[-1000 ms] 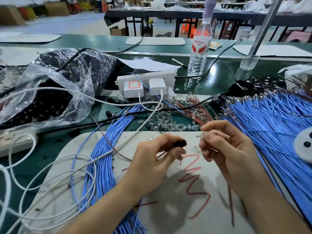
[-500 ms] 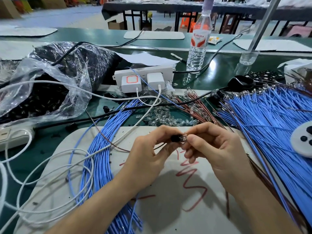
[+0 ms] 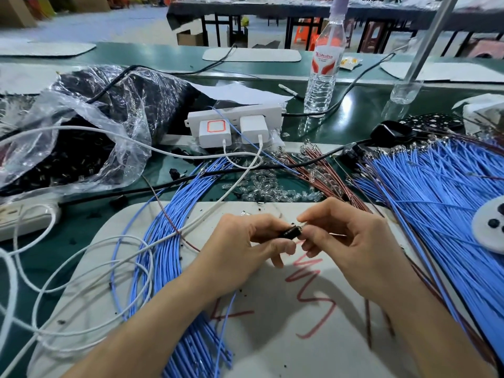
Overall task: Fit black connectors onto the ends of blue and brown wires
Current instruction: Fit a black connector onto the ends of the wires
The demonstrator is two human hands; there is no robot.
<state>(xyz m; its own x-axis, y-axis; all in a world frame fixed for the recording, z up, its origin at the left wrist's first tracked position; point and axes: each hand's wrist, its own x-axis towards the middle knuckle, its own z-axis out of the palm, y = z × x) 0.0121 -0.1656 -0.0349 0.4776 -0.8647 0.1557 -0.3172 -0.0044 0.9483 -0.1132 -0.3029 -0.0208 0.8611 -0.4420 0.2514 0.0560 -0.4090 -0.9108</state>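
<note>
The two hands meet over the far middle of a pale grey mat with red marker lines (image 3: 272, 336). The bare near part of this mat is the only open room. Along its left edge lies a thick bundle of blue wires (image 3: 169, 241), crossed by loose white cables (image 3: 81, 255). A wide fan of blue wires (image 3: 436, 192) covers its right edge. Beyond the far edge, thin brown wires (image 3: 327, 170) lie on the green table (image 3: 354, 124). A clear plastic bag of black parts (image 3: 81, 137) sits at far left.

The left hand (image 3: 240, 246) reaches in from near left with fingers curled. Its thumb and forefinger pinch a small black connector (image 3: 290, 232), held between both hands. The right hand (image 3: 354, 249) comes from near right and pinches a shiny wire end (image 3: 301, 223) that touches the connector's right end. Its other fingers are curled.
</note>
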